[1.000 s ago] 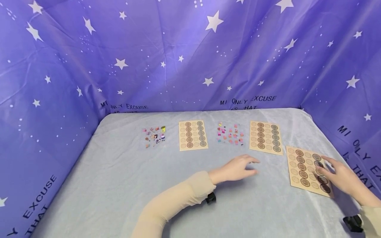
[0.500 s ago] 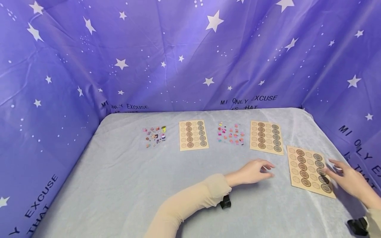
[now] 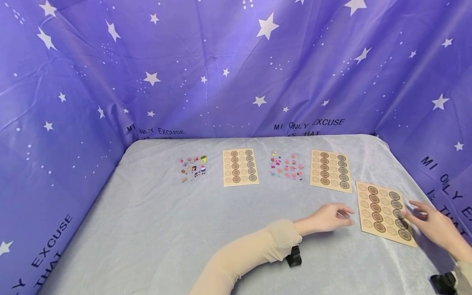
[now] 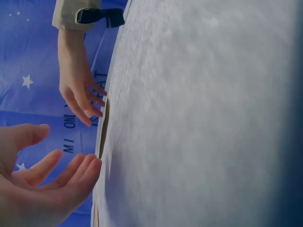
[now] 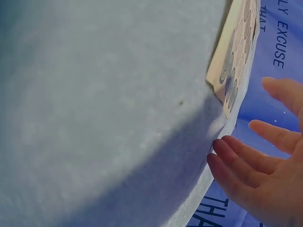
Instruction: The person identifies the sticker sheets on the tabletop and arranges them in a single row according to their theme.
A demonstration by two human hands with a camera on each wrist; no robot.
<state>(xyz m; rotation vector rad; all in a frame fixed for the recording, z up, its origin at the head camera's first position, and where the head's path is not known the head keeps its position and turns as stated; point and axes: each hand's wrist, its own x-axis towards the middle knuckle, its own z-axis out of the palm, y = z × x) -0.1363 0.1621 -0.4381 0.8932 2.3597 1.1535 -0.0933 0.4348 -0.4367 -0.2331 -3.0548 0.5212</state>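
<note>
A kraft-brown sheet of round stickers (image 3: 385, 215) lies on the table at the right, its lower corner slightly raised in the right wrist view. My right hand (image 3: 433, 225) hovers at its right edge, fingers apart and loosely bent; the thumb overlaps the edge in the head view, and whether it touches I cannot tell. Left of the sheet, a small gap away, is my left hand (image 3: 326, 217) with relaxed fingers and nothing in them. The left wrist view has that hand (image 4: 47, 184) palm up front, with the right hand (image 4: 78, 80) beyond.
Along the back of the grey cloth-covered table (image 3: 166, 229) lie two more brown sticker sheets (image 3: 241, 168) and two clear sheets of small colourful stickers, one at the left (image 3: 192, 168) and one between the brown ones (image 3: 287, 167). Purple star-printed curtains (image 3: 228, 69) enclose the table.
My left hand has moved right and slightly nearer to me, toward the nearest brown sheet. My right hand has shifted a little right, off the sheet's face to its edge.
</note>
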